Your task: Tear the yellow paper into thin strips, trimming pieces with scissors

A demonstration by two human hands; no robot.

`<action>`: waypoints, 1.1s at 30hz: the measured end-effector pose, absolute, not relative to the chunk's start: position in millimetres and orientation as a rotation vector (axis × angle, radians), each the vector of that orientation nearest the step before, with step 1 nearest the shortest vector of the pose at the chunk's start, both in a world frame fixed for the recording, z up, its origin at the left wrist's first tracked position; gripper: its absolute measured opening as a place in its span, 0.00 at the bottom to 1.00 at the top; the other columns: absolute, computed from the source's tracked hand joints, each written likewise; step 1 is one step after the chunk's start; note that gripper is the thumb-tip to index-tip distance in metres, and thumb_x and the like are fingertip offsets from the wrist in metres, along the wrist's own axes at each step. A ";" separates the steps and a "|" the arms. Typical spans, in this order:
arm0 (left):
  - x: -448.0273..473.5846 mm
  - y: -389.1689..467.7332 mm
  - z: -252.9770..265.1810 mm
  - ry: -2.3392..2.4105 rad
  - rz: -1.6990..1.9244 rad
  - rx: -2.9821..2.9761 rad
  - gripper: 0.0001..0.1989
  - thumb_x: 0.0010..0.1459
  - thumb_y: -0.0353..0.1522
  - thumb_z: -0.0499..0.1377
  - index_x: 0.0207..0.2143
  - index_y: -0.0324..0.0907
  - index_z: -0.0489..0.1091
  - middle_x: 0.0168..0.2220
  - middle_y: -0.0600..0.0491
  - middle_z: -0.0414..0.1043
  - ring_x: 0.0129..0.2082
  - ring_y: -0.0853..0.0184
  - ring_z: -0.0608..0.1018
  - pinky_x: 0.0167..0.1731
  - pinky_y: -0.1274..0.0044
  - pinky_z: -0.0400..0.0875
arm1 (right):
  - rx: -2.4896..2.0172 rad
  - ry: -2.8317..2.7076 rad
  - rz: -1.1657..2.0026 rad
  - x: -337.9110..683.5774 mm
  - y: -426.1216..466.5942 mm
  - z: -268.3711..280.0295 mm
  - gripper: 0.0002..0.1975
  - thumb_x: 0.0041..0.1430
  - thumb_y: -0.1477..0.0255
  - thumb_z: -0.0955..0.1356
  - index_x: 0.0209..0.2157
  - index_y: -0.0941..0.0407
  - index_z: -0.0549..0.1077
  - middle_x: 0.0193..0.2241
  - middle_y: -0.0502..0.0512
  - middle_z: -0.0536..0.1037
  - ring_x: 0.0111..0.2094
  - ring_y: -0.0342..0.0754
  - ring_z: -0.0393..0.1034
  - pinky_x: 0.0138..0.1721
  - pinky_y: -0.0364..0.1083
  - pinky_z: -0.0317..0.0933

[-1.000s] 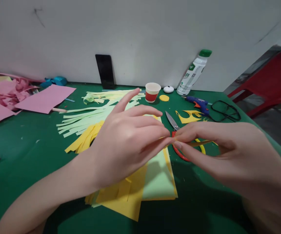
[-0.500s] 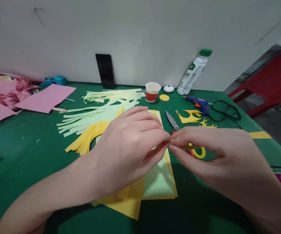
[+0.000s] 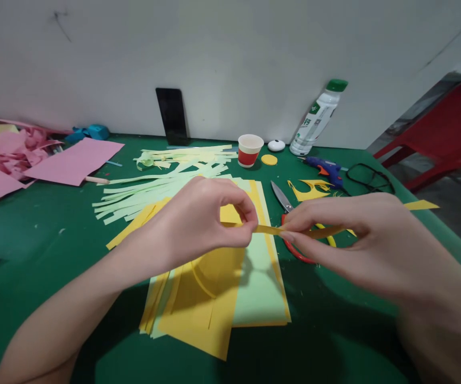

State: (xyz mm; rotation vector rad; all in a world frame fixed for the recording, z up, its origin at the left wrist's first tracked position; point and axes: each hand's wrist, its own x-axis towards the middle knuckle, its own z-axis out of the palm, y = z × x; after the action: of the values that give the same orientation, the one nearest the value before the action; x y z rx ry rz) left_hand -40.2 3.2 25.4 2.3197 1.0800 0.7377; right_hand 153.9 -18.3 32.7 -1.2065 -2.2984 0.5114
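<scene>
A narrow yellow paper strip (image 3: 268,230) is stretched between my two hands above the table. My left hand (image 3: 214,210) pinches it between thumb and forefinger, with the other fingers hidden behind. My right hand (image 3: 346,229) pinches it a short way to the right, and its tail shows past that hand. Below lie yellow paper sheets (image 3: 202,325) and pale green sheets (image 3: 256,304). Scissors (image 3: 281,196) with red and yellow handles lie behind my right hand, partly covered by it.
Fringed green paper strips (image 3: 134,194) lie behind my left wrist. Farther back are a paper cup (image 3: 249,152), a phone (image 3: 172,116), a bottle (image 3: 318,120) and a blue glue gun (image 3: 324,169) with black cord. Pink paper (image 3: 76,161) is on the left.
My hands have drawn apart, exposing the strip between them. My left hand has turned and shifted left, uncovering more of the sheets below, and my right hand has risen slightly.
</scene>
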 end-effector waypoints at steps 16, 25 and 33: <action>-55.7 7.3 23.8 1.100 0.660 2.430 0.05 0.48 0.27 0.56 0.24 0.44 0.69 0.25 0.62 0.71 0.25 0.74 0.72 0.32 0.81 0.68 | -1.420 -2.315 0.984 170.5 -1.7 47.3 0.10 0.52 0.74 0.65 0.20 0.57 0.72 0.17 0.49 0.72 0.18 0.39 0.63 0.18 0.38 0.56; -61.3 11.1 23.3 1.212 0.675 2.484 0.04 0.49 0.29 0.57 0.24 0.44 0.69 0.23 0.62 0.69 0.22 0.75 0.70 0.20 0.84 0.59 | -1.441 -2.284 0.911 189.2 5.9 47.1 0.15 0.48 0.61 0.68 0.19 0.57 0.74 0.15 0.49 0.70 0.17 0.36 0.60 0.15 0.36 0.52; -72.2 18.5 20.3 1.403 0.623 2.566 0.03 0.46 0.27 0.57 0.23 0.43 0.70 0.23 0.58 0.71 0.19 0.73 0.70 0.15 0.83 0.57 | -1.479 -2.334 0.968 196.8 12.5 47.4 0.14 0.50 0.61 0.67 0.20 0.57 0.74 0.15 0.48 0.70 0.17 0.35 0.59 0.16 0.36 0.51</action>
State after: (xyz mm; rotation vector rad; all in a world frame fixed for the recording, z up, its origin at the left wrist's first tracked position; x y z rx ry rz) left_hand -72.2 18.5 20.3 2.5658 1.4032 0.6230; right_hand 196.8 12.5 47.4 -1.4786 -2.3336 0.9680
